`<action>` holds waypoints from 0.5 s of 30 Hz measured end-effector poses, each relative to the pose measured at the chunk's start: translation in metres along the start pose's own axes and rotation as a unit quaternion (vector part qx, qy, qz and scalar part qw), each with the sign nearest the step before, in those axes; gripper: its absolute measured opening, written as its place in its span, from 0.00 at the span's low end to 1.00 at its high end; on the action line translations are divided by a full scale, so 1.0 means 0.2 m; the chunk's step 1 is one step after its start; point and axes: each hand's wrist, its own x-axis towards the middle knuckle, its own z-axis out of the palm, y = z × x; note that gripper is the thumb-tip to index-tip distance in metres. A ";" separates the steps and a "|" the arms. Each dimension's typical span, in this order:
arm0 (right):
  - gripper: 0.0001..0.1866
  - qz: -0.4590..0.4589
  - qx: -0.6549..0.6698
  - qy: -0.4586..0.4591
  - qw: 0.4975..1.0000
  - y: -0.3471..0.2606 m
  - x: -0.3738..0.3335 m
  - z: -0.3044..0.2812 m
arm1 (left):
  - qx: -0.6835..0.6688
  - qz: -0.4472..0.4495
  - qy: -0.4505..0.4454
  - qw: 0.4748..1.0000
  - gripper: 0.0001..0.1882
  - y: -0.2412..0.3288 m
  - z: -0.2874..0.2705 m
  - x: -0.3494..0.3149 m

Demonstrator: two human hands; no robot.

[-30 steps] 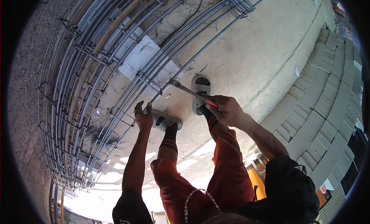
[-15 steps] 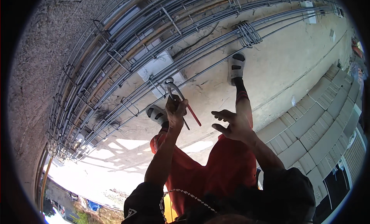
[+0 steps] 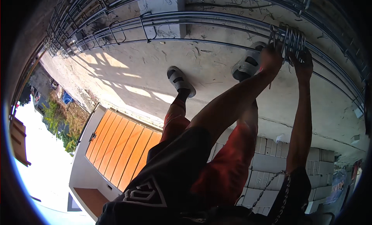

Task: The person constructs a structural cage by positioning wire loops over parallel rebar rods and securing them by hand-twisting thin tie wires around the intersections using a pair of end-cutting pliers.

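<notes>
The bundle of bent steel stirrups point(image 3: 293, 38) was at the upper right of your view, gathered round the long steel bars point(image 3: 217, 16), with both your hands at its lower edge. Each stirrup looked like thin grey rod bent into a closed loop, so a single one should have been light and stiff, while the cluster together probably had some heft and a tendency to slide and splay along the bars. Nothing about it seemed fragile; the smooth metal might have slipped a little in bare fingers, and the best hold was likely around several loops at once, on their straight sides, clear of any cut ends. Your left hand point(image 3: 272, 57) was curled at the left side of the bundle and your right hand point(image 3: 303, 66) had its fingers up against the right side, though in that dark, crowded spot you could not tell how firmly either one was closed. A narrow reddish strip point(image 3: 270, 85) showed just below your left hand. The bars ran on to the left in long, slender lines, crossing above a pale, flat-faced block point(image 3: 166, 2). Beneath lay rough, dusty concrete floor point(image 3: 217, 72) flecked with dark wire scraps point(image 3: 197, 50); further out were pale rectangular blocks point(image 3: 267, 163) and a smooth orange slatted panel point(image 3: 120, 143).
</notes>
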 end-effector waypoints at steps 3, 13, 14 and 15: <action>0.14 -0.435 -0.377 -0.043 0.816 0.38 0.23 -0.16 | 0.005 0.029 0.006 1.000 0.15 0.05 0.25 -0.05; 0.15 0.135 0.137 -0.247 0.950 0.30 0.23 -0.10 | -0.035 0.057 0.085 0.994 0.12 -0.04 0.18 0.02; 0.15 0.135 0.085 -0.224 0.961 0.29 0.22 -0.11 | -0.061 0.061 0.051 0.995 0.12 -0.02 0.14 0.00; 0.11 0.153 0.116 -0.206 0.960 0.27 0.19 -0.10 | -0.104 0.039 0.001 0.994 0.14 0.00 0.07 -0.02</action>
